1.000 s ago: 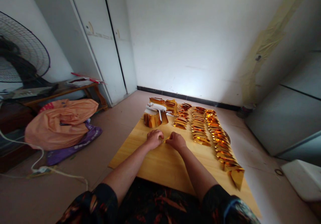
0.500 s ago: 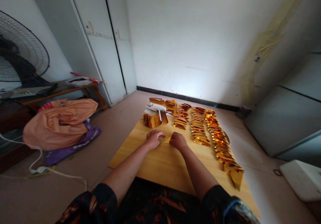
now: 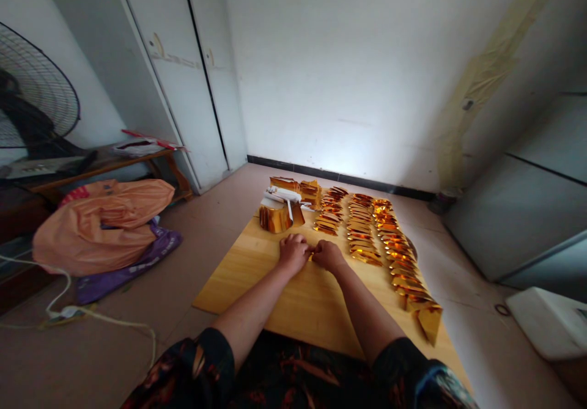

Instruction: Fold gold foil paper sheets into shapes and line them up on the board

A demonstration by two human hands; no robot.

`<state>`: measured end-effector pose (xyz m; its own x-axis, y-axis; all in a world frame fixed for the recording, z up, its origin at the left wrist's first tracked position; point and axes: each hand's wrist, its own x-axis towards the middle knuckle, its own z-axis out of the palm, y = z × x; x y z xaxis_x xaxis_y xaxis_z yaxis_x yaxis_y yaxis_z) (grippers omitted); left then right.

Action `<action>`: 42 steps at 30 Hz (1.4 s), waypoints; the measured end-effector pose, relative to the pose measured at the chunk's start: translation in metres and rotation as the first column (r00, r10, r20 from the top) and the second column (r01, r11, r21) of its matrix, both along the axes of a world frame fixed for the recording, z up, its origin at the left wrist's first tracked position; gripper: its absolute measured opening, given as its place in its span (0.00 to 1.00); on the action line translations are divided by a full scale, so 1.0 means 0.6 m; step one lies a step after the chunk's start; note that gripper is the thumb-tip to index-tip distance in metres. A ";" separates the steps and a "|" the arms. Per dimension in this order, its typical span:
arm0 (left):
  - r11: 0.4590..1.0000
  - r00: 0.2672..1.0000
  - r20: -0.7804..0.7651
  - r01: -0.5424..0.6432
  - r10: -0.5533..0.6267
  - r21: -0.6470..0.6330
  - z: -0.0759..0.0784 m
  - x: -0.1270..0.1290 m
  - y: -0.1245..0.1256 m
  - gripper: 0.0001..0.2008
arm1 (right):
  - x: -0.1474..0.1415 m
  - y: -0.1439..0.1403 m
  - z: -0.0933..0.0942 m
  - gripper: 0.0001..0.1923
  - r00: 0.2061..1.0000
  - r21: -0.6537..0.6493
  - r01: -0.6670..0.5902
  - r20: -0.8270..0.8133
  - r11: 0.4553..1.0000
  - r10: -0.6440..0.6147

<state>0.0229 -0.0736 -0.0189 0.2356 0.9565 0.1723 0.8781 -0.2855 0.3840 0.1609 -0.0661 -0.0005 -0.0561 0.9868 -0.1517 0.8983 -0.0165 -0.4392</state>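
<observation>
Head view: unmarked gold foil pieces [image 3: 362,228]

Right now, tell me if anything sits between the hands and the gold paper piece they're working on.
Nothing visible does. The left hand and right hand meet on the wooden board, both already pinching the small gold paper piece between them. The rows of folded gold pieces lie off to the right.

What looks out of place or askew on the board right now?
Mostly tidy: the folded gold pieces lie in neat rows. The last piece of the right row sits tilted at the wooden board's near edge. Both hands meet over a small, mostly hidden gold piece.
</observation>
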 end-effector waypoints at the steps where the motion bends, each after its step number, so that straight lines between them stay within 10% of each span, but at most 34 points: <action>1: 1.000 1.000 -0.004 0.002 -0.002 0.007 0.000 0.001 -0.001 0.09 | 0.001 0.001 0.000 0.06 1.000 0.000 0.007 -0.001 1.000 -0.007; 14: 0.986 0.985 -0.042 -0.166 0.165 -0.005 0.009 -0.002 -0.017 0.14 | 0.050 0.004 0.009 0.08 0.989 0.076 0.146 -0.048 0.986 -0.143; 19: 0.987 0.985 -0.063 -0.163 0.162 -0.003 0.013 -0.002 -0.021 0.11 | 0.011 0.010 0.008 0.08 0.961 0.013 -0.003 -0.277 1.000 0.007; 42: 0.998 0.999 -0.037 -0.009 0.006 -0.069 0.006 -0.029 -0.028 0.18 | -0.010 0.030 0.002 0.03 0.991 -0.033 0.024 -0.133 0.999 -0.028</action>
<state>0.0054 -0.0904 -0.0153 0.2331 0.9677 0.0966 0.8941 -0.2523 0.3700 0.1551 -0.0481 0.0008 -0.0524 0.9831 -0.1752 0.8307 -0.0545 -0.5541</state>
